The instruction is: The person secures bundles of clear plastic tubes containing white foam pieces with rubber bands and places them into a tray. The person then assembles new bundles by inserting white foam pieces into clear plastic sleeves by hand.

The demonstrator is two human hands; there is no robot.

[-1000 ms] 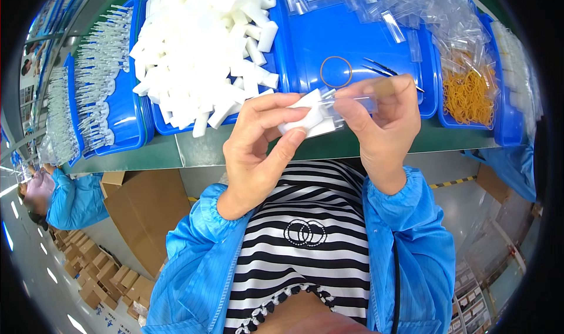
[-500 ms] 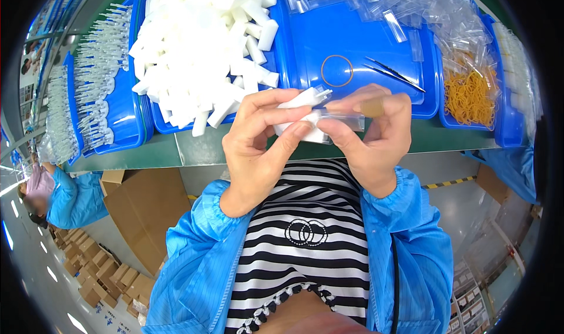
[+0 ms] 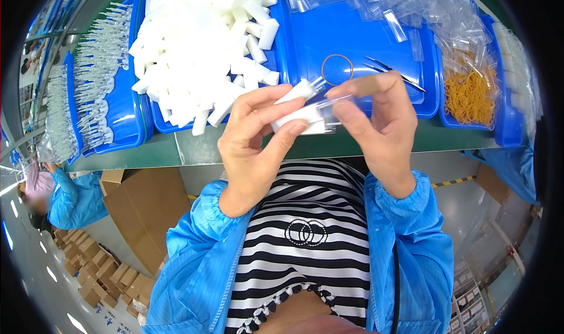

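My left hand (image 3: 252, 140) is closed around white foam pieces (image 3: 294, 115), pinching them between thumb and fingers above the table's near edge. A clear plastic sleeve (image 3: 329, 105) extends from the foam toward my right hand (image 3: 379, 113). The right thumb and index finger close on the sleeve's end; these fingers are somewhat blurred. Thin clear tips stick out at the upper end of the held foam. Just beyond the hands, a rubber band (image 3: 337, 70) and dark tweezers (image 3: 395, 74) lie on a blue tray (image 3: 364, 43).
White foam pieces (image 3: 188, 52) heap in a bin at left. Clear sleeves (image 3: 435, 8) pile at the far right, above orange rubber bands (image 3: 470, 96). Trays of small white-tipped parts (image 3: 103, 69) stand far left. A cardboard box (image 3: 147, 210) and another person (image 3: 73, 199) are at left.
My right hand has turned and shifted slightly right, its thumb moving up along the clear sleeve. The foam in my left hand is tilted a little differently and more of it shows.
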